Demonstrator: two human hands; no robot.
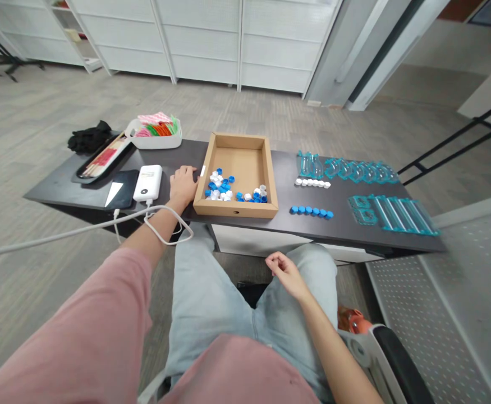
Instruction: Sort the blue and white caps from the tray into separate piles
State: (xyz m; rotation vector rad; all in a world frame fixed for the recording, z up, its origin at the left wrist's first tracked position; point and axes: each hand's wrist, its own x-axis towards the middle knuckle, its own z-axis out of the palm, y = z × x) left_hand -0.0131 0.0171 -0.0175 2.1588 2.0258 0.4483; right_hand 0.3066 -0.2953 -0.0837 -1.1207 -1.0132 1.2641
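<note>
My left hand (183, 184) lies on the dark table, fingers stretched out against the left side of a brown cardboard tray (272, 185). Inside the tray are loose white caps (215, 178) and blue caps (224, 186), in two heaps near its front. Above my right thigh hovers my right hand (286, 273), its fingers curled together and nothing visible in them. To the right of the tray, a row of white caps (312, 183) lies behind a row of blue caps (311, 211).
Clear teal plastic bottles (361, 170), tubes (403, 214) and square pieces (362, 210) lie at the right. On the left are a power bank (148, 183) with a white cable (81, 231), a phone (122, 189), a black tray (102, 160), a white basket (156, 141) and black cloth (89, 137).
</note>
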